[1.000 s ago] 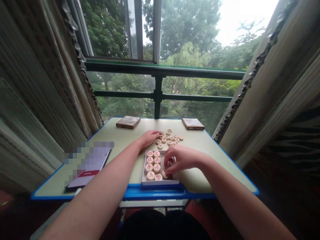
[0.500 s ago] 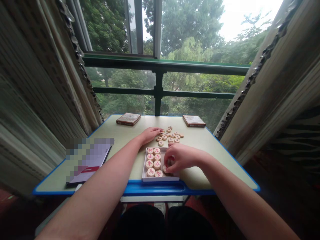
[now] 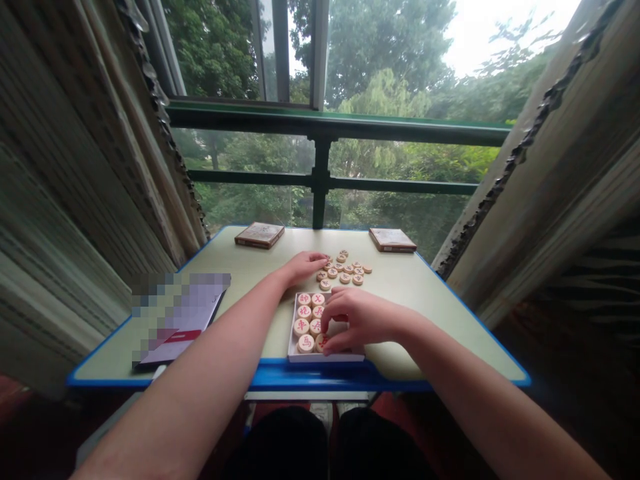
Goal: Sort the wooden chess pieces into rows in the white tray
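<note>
A shallow white box point(image 3: 299, 357) lies at the near edge of the table and holds several round wooden chess pieces point(image 3: 303, 312) with red characters, set in rows. My right hand point(image 3: 361, 321) hovers over the box's right half, fingers curled down onto the pieces; whether it grips one is hidden. Farther back, my left hand point(image 3: 301, 267) rests palm down on the table with its fingers reaching into a loose cluster of wooden pieces point(image 3: 346, 272); its fingertips touch the nearest ones.
The pale table point(image 3: 240, 287) has a blue rim. Two flat brown boxes point(image 3: 259, 235) point(image 3: 393, 239) lie at its far edge. A dark-edged booklet point(image 3: 175, 327) lies at the left. Curtains hang on both sides, and a window with green rails stands behind.
My right hand has shifted slightly left and lower over the white box. My left hand stays by the loose pieces. The camera has tilted a little.
</note>
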`<state>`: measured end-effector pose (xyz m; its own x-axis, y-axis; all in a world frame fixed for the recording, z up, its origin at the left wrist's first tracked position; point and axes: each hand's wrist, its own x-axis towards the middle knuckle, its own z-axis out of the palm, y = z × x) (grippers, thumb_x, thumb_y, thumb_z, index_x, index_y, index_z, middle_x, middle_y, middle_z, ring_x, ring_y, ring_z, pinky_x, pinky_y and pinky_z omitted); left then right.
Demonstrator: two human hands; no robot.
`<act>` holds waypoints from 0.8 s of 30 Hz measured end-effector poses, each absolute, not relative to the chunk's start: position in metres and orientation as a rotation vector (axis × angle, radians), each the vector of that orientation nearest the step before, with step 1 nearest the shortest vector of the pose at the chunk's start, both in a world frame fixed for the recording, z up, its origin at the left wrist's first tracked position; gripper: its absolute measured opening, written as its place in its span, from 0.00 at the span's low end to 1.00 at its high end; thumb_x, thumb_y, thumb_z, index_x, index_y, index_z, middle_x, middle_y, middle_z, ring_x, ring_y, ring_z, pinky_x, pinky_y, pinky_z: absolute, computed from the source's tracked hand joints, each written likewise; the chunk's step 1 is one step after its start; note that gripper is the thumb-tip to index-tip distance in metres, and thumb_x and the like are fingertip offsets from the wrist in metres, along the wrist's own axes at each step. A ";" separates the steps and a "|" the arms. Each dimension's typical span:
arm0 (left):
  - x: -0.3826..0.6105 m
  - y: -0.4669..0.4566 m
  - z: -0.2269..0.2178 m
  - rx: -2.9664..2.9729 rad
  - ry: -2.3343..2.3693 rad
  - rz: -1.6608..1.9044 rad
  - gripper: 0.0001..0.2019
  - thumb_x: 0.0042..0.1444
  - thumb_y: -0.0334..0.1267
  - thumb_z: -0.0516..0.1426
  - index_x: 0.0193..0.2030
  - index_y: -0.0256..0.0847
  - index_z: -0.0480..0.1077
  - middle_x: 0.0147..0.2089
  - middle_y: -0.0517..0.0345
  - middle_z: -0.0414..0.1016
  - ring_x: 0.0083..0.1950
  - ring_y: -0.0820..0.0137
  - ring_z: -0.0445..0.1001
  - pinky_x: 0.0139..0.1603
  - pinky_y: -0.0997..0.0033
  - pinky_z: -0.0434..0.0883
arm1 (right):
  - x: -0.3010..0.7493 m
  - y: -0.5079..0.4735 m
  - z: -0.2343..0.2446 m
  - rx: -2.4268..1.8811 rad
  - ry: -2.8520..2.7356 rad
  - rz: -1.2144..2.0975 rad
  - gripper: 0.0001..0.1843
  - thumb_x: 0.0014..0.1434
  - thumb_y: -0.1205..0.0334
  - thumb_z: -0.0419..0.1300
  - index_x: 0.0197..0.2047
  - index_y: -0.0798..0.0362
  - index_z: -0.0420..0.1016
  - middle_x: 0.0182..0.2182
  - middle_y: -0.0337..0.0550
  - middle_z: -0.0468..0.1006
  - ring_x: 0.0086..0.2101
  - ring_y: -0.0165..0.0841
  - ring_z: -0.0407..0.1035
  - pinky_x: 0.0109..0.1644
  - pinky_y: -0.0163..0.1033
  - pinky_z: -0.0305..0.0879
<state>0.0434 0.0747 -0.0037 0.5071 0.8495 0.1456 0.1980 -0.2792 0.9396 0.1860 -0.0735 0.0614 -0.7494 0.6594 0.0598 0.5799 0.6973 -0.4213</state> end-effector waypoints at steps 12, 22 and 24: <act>0.042 0.074 -0.001 1.814 0.901 0.804 0.25 0.42 0.54 0.60 0.40 0.34 0.75 0.48 0.45 0.75 0.51 0.60 0.70 0.54 0.64 0.63 | 0.192 -0.074 0.065 -1.048 -2.680 0.707 0.13 0.51 0.60 0.63 0.41 0.52 0.78 0.26 0.37 0.67 0.27 0.27 0.59 0.33 0.31 0.57; 0.042 0.073 0.001 1.810 0.904 0.799 0.24 0.42 0.53 0.61 0.40 0.35 0.75 0.49 0.46 0.75 0.50 0.60 0.71 0.54 0.64 0.63 | 0.194 -0.069 0.066 -1.014 -2.753 0.663 0.09 0.51 0.59 0.63 0.35 0.53 0.79 0.23 0.38 0.68 0.28 0.28 0.59 0.33 0.32 0.56; 0.042 0.072 0.001 1.820 0.902 0.801 0.24 0.42 0.52 0.61 0.39 0.35 0.75 0.50 0.46 0.74 0.51 0.59 0.70 0.54 0.64 0.62 | 0.193 -0.069 0.065 -1.011 -2.749 0.677 0.10 0.51 0.57 0.63 0.35 0.54 0.79 0.23 0.38 0.69 0.28 0.28 0.59 0.33 0.32 0.56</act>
